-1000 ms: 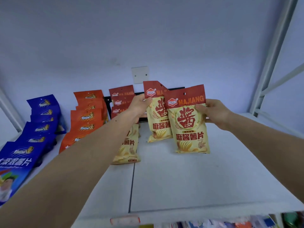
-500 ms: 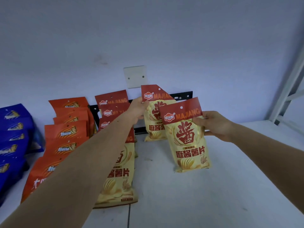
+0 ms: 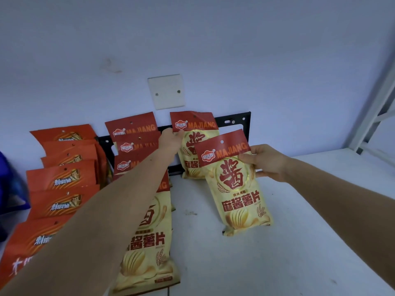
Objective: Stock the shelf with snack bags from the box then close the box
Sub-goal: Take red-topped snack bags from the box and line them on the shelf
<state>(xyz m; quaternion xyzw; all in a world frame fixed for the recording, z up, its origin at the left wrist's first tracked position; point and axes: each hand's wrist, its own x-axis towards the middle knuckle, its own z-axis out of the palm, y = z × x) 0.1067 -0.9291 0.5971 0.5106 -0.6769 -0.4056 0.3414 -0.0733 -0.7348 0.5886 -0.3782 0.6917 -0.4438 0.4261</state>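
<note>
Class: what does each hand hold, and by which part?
Left hand: rear bag, red top's left edge. Right hand: front bag, upper right edge.

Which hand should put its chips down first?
Probably the left hand: its bag already stands at the back of the shelf, by the wall. The right hand holds its tilted bag farther forward.

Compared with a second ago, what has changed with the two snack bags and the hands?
The left hand has carried its bag back to the wall, bottom now on the shelf. The right hand has tilted its bag and lowered it. Both grips are unchanged; the stocked rows stayed put.
</note>
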